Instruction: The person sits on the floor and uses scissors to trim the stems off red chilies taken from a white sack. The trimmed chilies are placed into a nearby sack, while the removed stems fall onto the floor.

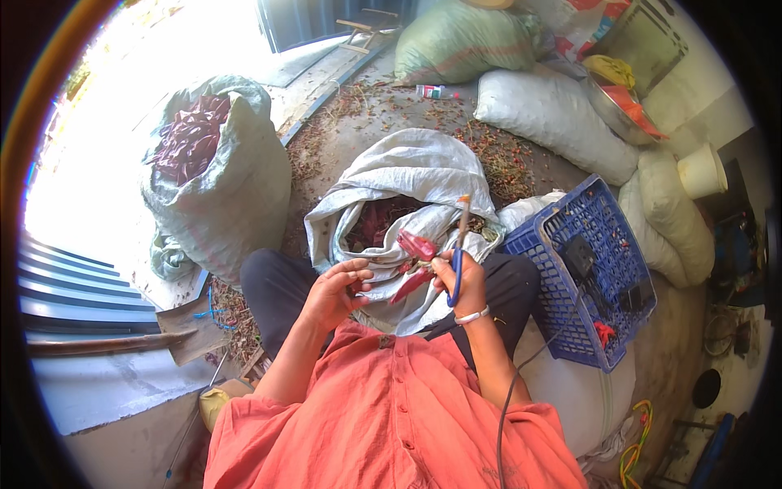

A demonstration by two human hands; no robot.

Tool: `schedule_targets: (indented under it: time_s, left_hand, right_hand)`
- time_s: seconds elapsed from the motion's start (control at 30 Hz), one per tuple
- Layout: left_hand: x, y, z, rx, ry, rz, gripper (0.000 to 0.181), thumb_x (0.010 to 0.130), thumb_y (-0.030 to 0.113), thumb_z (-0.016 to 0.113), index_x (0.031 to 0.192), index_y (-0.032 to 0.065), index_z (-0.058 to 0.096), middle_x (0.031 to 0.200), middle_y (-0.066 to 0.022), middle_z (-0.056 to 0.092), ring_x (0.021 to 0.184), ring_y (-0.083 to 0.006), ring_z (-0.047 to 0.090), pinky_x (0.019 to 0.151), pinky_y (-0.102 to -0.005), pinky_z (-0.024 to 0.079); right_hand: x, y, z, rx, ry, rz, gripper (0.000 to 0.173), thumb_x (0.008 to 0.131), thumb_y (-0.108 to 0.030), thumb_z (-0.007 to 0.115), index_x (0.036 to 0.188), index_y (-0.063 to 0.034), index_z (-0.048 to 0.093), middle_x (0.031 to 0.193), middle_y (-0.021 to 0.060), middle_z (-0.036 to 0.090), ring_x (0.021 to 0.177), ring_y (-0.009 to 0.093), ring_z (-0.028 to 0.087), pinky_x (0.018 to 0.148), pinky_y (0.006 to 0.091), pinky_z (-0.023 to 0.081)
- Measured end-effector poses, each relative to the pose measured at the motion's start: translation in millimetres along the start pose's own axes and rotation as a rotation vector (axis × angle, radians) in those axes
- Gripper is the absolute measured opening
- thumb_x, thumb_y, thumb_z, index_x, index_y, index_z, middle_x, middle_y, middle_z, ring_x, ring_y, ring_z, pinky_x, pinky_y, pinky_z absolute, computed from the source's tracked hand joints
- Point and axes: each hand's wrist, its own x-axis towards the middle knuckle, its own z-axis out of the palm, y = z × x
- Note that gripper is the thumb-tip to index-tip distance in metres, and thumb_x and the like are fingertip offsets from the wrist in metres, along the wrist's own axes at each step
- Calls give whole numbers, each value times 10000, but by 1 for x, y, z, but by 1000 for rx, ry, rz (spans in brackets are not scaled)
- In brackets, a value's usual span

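Blue-handled scissors point(456, 269) hang in my right hand point(465, 284), blades pointing away from me. The same hand pinches dried red chili peppers point(417, 244) by their stem ends. To its left, my left hand point(336, 293) is raised with bent fingers. Something dark red shows at its fingertips, too small to tell whether it is gripped. Both hands are over the near side of a white woven sack point(421, 153), which stands between my knees with its mouth rolled back. Dark red dried chilies point(382, 221) lie inside it.
A full woven sack of chilies point(217, 177) stands at left. On the right, a blue plastic crate point(595, 244) holds black devices, and a cable point(510, 397) runs past my right arm. Stuffed sacks point(550, 116), a plastic bottle point(435, 91) and a shovel point(183, 336) lie around.
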Motion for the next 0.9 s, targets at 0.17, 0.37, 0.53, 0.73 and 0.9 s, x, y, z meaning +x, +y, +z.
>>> schedule_targets:
  time_s: [0.17,0.37,0.53,0.73,0.9]
  left_hand:
    - [-3,-1,28,656,43,300,318,851,91,668,1154,21,602,900,-12,589,603,-28,505,527,-183,414]
    - [-9,-6,51,1417,-198,603,314,813,78,692,1112,14,622,996,-102,641,863,-201,634,723,-301,507]
    - [-22,-2,47,1202,-221,357,201,873,147,664,995,-11,635,850,-59,651,799,-142,620,704,-284,504]
    - [-31,5,44,647,-308,-12,221,915,226,632,935,6,650,802,1,622,748,-67,544,684,-230,455]
    - [-35,11,58,905,-286,-1,283,918,306,623,935,23,630,759,14,588,719,-53,522,629,-225,441]
  right_hand:
    - [-20,-9,13,-90,-177,41,152,837,-101,692,895,-15,582,670,-1,573,543,50,512,494,201,411]
    - [-31,-16,25,-361,-261,-153,213,802,-155,712,828,-19,550,662,31,553,592,74,466,550,270,420]
    - [-41,-40,23,-143,-412,31,163,843,-149,677,859,-28,569,700,7,577,610,52,501,541,227,419]
    - [-40,-36,22,124,-547,66,117,857,-118,645,872,-19,586,718,-24,572,604,22,493,526,182,388]
    - [-44,-49,26,-46,-541,143,105,849,-101,650,884,-17,597,740,-31,572,642,17,487,568,172,386]
